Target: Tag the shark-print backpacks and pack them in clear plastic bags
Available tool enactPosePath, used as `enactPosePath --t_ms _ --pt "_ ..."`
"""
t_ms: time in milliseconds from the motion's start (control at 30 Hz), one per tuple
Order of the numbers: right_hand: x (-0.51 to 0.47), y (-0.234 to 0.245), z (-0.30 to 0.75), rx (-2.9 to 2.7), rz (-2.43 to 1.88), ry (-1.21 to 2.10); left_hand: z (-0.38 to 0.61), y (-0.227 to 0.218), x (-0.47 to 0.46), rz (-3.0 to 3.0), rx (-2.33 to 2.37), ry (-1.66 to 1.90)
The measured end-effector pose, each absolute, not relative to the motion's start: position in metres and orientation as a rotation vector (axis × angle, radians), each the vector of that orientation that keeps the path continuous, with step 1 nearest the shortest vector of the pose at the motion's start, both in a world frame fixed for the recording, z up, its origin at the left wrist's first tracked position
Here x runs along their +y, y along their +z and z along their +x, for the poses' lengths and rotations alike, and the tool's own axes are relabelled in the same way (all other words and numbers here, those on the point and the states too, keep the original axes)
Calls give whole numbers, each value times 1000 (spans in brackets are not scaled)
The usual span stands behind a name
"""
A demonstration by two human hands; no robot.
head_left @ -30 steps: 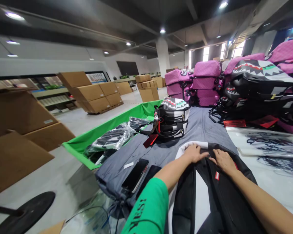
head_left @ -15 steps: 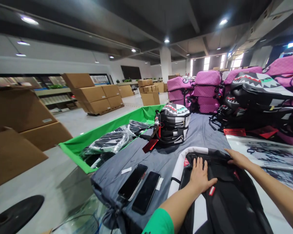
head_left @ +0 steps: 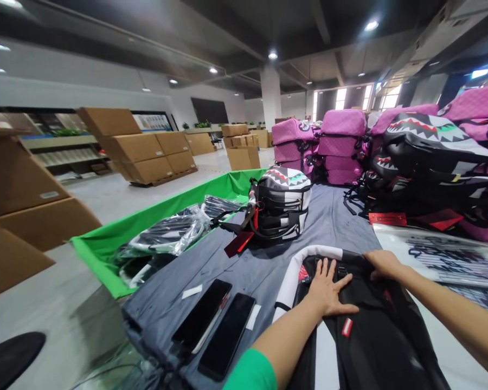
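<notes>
Wrapped bags [head_left: 162,235] are lying in the green bin [head_left: 97,254] at left, a shark backpack [head_left: 282,203] is sitting mid-frame, the open left hand [head_left: 327,287] is pressing a black backpack [head_left: 374,336] lower right, and the right hand [head_left: 384,264] is curving over it, grip unclear.

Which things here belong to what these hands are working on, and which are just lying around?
In use: left hand, right hand, black backpack with white trim.

Lying about: smartphone, second smartphone, shark-mouth backpack, plastic-wrapped bags, pink backpacks.
</notes>
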State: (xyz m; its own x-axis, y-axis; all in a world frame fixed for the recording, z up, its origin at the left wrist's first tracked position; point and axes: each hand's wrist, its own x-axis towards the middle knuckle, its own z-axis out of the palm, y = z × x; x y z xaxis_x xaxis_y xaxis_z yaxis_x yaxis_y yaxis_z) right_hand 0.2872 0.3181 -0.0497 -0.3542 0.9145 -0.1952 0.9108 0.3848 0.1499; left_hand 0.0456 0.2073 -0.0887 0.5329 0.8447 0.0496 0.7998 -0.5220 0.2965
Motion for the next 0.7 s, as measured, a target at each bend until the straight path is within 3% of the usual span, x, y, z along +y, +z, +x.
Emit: enactPosePath --t_ms 233,433,700 --pt "313 -37 272 2387 1652 92 52 -93 213 2528 1435 223" --pt "317 -20 154 2688 1309 67 53 -98 214 2597 1448 232" --pt "350 -48 74 2680 1332 -40 48 -115 239 2730 1451 209"
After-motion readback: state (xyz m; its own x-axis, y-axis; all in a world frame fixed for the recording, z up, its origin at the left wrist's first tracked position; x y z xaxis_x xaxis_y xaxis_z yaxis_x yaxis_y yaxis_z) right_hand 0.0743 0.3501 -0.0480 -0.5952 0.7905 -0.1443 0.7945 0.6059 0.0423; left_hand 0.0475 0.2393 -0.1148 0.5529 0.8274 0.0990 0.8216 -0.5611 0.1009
